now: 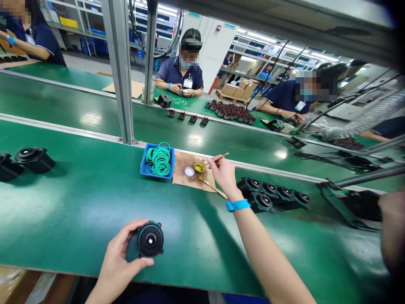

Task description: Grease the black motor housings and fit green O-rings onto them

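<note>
Near the front edge of the tabletop (pixel 79 211), just left of its middle as the wearer sees it, a round-faced black housing (pixel 150 241) stands between the thumb and fingers of the left hand (pixel 115 257), which curves around its left side. A green ring lies around its raised top, so the ring on this piece looks to be in place. The right hand (pixel 223 173) reaches to the far edge and pinches a slim wooden stick (pixel 223 156), probably a brush, with its tip at a small pot of yellow paste (pixel 199 168). That pot sits beside a white dish (pixel 189 171) on a stained cardboard sheet (pixel 180 178); a flat brush (pixel 207 183) lies on the sheet too, its handle running past the corner.

Toward the far right of the tabletop, five finished-looking housings (pixel 274 195) stand grouped, each with a green ring showing on top. At the far left edge, two more housings (pixel 34 160) stand close together; no green ring can be made out on them, so they are perhaps untreated. A blue bin (pixel 156 175) against the far edge holds many loose green rings (pixel 158 160). Judging from this, the held piece is partway through: ring seated, brush away from it at the pot. Whether its surface carries any paste, I cannot tell.
</note>
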A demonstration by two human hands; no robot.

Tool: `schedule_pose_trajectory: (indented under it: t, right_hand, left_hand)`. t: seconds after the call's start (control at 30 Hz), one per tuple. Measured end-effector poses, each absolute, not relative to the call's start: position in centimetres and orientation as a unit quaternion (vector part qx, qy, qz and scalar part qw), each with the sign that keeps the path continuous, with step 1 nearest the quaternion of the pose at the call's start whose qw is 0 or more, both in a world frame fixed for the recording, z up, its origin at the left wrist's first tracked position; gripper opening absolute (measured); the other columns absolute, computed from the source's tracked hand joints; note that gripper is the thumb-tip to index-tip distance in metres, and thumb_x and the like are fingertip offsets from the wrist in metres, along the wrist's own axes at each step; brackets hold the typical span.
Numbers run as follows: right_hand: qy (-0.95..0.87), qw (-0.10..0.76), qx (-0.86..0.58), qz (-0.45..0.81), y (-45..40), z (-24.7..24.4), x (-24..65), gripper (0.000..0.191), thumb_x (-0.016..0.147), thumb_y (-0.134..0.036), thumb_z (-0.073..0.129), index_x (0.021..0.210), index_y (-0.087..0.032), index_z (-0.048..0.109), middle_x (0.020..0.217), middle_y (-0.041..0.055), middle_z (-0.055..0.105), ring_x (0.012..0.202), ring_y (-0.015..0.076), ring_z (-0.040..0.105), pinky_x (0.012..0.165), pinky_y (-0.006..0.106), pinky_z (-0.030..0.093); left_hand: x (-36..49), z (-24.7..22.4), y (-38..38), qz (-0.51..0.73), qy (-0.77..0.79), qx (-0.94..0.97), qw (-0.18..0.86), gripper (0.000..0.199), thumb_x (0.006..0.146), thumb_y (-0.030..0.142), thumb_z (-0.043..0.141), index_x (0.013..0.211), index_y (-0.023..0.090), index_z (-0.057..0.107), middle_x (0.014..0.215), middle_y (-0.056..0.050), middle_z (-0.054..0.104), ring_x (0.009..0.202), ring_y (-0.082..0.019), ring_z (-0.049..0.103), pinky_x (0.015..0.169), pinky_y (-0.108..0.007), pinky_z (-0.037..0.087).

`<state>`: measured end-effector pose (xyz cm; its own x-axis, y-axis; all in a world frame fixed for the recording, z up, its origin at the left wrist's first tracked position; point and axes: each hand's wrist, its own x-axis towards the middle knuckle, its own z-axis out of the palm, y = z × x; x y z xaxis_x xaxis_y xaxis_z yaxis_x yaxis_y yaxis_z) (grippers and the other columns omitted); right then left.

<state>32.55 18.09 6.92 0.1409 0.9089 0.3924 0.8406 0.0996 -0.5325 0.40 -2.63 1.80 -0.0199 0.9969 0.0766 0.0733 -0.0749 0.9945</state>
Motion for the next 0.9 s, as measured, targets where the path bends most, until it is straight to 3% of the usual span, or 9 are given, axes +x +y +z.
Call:
schedule_pose_trajectory:
  t: [0.17,0.33,0.47,0.6,0.77,0.9]
  right_hand:
    - [-0.651,0.338,-0.677,0.062,18.7,5.9,32.7,0.034,0.092,-0.046,0.051,0.084,-0.016,0.065,0.076,0.0132,0.075,0.070,0.0270,0.070,0.067,0.034,0.049]
    - [-0.679,0.335,-0.649,0.078,18.5,6.4,33.2,0.030,0.093,-0.038,0.050,0.085,-0.016,0.068,0.085,0.0130,0.076,0.074,0.0266,0.071,0.069,0.035,0.052]
    - [-0.730,0.324,-0.592,0.105,18.1,7.5,33.6,0.025,0.091,-0.032,0.053,0.082,-0.018,0.072,0.098,0.0100,0.077,0.086,0.0257,0.072,0.078,0.036,0.053]
    - [-0.769,0.305,-0.546,0.130,17.6,8.4,34.0,0.016,0.084,-0.025,0.061,0.080,-0.020,0.075,0.094,0.0080,0.079,0.092,0.0267,0.072,0.084,0.039,0.053]
    - [-0.785,0.296,-0.522,0.154,17.0,9.1,34.4,0.013,0.080,-0.029,0.067,0.080,-0.023,0.078,0.088,0.0056,0.079,0.083,0.0262,0.072,0.078,0.037,0.053]
    - [-0.742,0.345,-0.556,0.143,16.8,8.3,35.1,0.027,0.086,-0.041,0.062,0.088,-0.019,0.077,0.093,0.0091,0.078,0.084,0.0258,0.072,0.077,0.037,0.054]
  left_hand:
    - [0.4,1.8,-2.7,0.510,0.503,0.530,0.453,0.057,0.061,0.021,0.089,0.114,0.023,0.069,0.119,-0.009,0.073,0.114,-0.026,0.068,0.099,-0.031,0.054]
    - [0.4,1.9,-2.7,0.500,0.514,0.520,0.465,0.057,0.059,0.018,0.088,0.113,0.021,0.070,0.119,-0.011,0.073,0.114,-0.030,0.068,0.101,-0.038,0.054]
    - [0.3,1.8,-2.6,0.498,0.512,0.513,0.477,0.058,0.058,0.017,0.088,0.113,0.022,0.071,0.120,-0.011,0.073,0.116,-0.030,0.066,0.103,-0.040,0.052]
    - [0.2,1.7,-2.6,0.492,0.508,0.514,0.485,0.058,0.058,0.017,0.088,0.113,0.024,0.071,0.121,-0.008,0.073,0.117,-0.029,0.066,0.103,-0.038,0.052]
    - [0.2,1.5,-2.6,0.485,0.511,0.514,0.489,0.059,0.059,0.016,0.087,0.115,0.026,0.069,0.122,-0.007,0.072,0.119,-0.028,0.065,0.105,-0.037,0.050]
    - [0.1,1.5,-2.7,0.484,0.509,0.514,0.492,0.059,0.059,0.015,0.087,0.115,0.026,0.069,0.123,-0.007,0.072,0.120,-0.028,0.064,0.105,-0.036,0.050]
